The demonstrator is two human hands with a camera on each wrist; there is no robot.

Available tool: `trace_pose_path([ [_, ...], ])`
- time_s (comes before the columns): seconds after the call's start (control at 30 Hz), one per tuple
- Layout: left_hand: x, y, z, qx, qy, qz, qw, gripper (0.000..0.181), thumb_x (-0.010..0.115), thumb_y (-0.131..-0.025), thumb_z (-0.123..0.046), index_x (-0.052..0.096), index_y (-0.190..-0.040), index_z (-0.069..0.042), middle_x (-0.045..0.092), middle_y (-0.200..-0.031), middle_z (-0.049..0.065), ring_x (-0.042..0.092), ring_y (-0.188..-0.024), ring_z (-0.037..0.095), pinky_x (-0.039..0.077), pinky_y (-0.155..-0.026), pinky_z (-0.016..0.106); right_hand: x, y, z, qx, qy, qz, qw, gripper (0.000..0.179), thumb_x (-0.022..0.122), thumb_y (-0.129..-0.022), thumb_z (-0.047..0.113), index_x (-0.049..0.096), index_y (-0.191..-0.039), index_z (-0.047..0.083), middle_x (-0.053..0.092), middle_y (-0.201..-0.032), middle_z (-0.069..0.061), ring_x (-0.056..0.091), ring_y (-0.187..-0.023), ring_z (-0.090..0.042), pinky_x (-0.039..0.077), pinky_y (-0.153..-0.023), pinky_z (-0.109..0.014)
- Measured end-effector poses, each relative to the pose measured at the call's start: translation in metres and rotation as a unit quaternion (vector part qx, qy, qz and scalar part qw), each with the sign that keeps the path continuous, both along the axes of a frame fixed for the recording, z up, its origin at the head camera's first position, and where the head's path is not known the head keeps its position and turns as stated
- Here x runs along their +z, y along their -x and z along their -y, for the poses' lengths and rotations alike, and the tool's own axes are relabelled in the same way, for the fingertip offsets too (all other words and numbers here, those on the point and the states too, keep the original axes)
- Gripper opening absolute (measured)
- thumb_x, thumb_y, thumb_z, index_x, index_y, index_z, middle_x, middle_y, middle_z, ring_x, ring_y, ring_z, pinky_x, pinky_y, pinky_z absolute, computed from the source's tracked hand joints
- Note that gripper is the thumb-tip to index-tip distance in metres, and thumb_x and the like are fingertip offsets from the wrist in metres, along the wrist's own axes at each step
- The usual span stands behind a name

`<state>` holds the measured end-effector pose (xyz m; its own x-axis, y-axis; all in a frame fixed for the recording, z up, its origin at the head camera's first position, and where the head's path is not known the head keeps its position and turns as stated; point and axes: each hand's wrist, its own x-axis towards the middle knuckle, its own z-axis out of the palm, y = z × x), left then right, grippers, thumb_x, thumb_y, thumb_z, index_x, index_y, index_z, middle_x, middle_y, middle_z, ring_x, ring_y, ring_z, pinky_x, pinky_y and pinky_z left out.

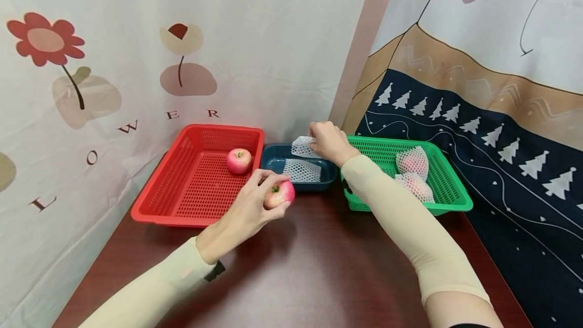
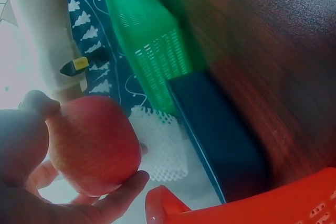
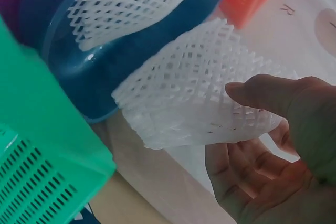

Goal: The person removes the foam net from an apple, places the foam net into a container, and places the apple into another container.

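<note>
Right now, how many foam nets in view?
4: the held net in the right grip, a flat net in the blue tray, plus a rear net and a front net in the green basket. More may be hidden.

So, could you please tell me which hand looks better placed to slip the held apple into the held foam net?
Left, most likely: the left hand grips the apple, while the right hand is occupied holding the foam net near the blue tray.
</note>
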<state>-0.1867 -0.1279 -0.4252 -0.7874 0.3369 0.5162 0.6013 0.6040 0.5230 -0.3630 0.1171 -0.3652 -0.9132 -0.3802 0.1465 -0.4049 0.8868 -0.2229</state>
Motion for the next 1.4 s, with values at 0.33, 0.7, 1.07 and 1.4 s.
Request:
trace_pose_path([
  [0.33,-0.004,0.001,-0.002,-0.004,0.002,-0.028,0.9996,0.059,0.098,-0.093,-0.018,0.077,-0.148,-0.011,0.069,-0.137,0.016,0.07,-0.129,0.031,0.071,-0.096,0.044,-0.027,0.011,0.019,-0.015,-0.062,-0.016,0.9978,0.017,0.071,-0.111,0.01,0.077,-0.127,0.01,0.076,-0.127,-0.016,0.081,-0.109,-0.038,0.071,-0.095,-0.056],
  [0.7,-0.002,0.001,-0.001,-0.01,0.023,-0.05,0.9984,0.062,0.099,-0.094,-0.021,0.076,-0.151,-0.014,0.067,-0.144,0.021,0.068,-0.131,0.038,0.071,-0.1,0.046,-0.046,0.005,0.028,-0.006,-0.075,0.088,0.9933,0.032,0.082,-0.108,0.016,0.079,-0.138,0.009,0.081,-0.137,-0.012,0.08,-0.116,-0.028,0.07,-0.105,-0.049],
  [1.07,0.0,0.002,0.004,-0.012,0.029,-0.052,0.9981,0.061,0.099,-0.094,-0.019,0.075,-0.15,-0.011,0.067,-0.144,0.022,0.069,-0.13,0.038,0.071,-0.099,0.048,-0.108,0.06,0.019,0.042,-0.068,0.214,0.9735,0.031,0.083,-0.108,0.051,0.088,-0.111,0.021,0.082,-0.105,0.001,0.072,-0.09,-0.016,0.063,-0.082,-0.034],
  [1.4,0.007,0.006,0.01,-0.004,0.027,-0.043,0.9987,0.063,0.099,-0.093,-0.019,0.075,-0.151,-0.012,0.066,-0.145,0.022,0.067,-0.134,0.038,0.072,-0.097,0.048,-0.095,0.048,0.021,0.065,-0.093,0.234,0.9656,0.031,0.068,-0.117,0.035,0.087,-0.133,0.016,0.086,-0.125,-0.004,0.077,-0.105,-0.018,0.068,-0.1,-0.042],
])
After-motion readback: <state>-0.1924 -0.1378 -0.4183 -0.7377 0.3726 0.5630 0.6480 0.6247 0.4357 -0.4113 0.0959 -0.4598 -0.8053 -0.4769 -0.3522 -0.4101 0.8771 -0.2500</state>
